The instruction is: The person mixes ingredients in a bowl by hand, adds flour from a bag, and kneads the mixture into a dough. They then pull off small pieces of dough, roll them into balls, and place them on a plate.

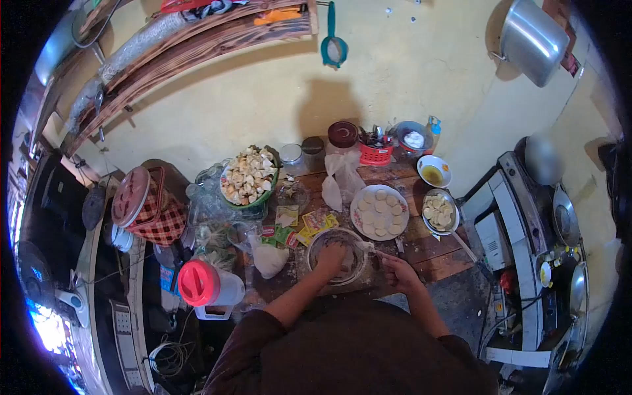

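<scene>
My left hand (332, 257) reaches down into a bowl (357, 271) whose inside is smeared with white flour or dough. Its fingers point into the bowl, and I cannot make out whether they grip anything. In my right hand (399, 272), closed beside the bowl's right rim, is the handle of a slim utensil (366, 247) with a white-coated end, perhaps a spoon. That end rests over the rim. Just behind the bowl lies a floral plate (356, 224) holding several flat round dough pieces (380, 209).
Sliced pieces fill a pan (440, 212) at right, near a bowl of yellow liquid (432, 172). Left stand a heaped green basin (249, 176), seasoning packets (316, 224), a white bag (270, 261) and a red-lidded jug (209, 286). A stove (526, 204) borders the right side.
</scene>
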Available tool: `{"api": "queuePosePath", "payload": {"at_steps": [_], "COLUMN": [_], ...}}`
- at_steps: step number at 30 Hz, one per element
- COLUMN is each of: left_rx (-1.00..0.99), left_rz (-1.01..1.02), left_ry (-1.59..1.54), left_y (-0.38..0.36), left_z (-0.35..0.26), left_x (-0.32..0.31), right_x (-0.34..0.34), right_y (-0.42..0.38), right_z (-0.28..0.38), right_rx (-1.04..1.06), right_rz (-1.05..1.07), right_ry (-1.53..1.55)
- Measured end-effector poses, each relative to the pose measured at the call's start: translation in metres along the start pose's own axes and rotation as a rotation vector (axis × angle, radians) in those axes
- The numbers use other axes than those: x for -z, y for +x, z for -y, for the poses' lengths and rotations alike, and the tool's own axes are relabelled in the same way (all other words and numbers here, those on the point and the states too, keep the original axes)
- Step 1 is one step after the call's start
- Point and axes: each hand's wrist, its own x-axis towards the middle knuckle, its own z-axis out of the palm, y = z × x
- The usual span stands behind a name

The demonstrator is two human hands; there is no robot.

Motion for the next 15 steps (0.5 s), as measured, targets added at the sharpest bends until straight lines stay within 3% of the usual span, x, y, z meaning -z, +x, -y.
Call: {"api": "queuePosePath", "payload": {"at_steps": [9,11,15], "left_rx": [-0.032,-0.112,-0.007], "left_rz": [-0.108,-0.255,-0.126], "left_ry": [0.024,0.036,-0.137], "left_y": [0.032,0.031,0.002], "left_z": [0.026,0.029,0.006], "left_x": [-0.054,-0.054,-0.004], "right_x": [0.021,0.023,0.021], "right_y": [-0.016,-0.016,-0.017], "right_z": [-0.018,-0.018,-0.015], "right_rx": [0.07,0.059,0.066], "right_rz": [-0.05,-0.067,-0.076], "right_ry": [0.15,0.179,0.187]}}
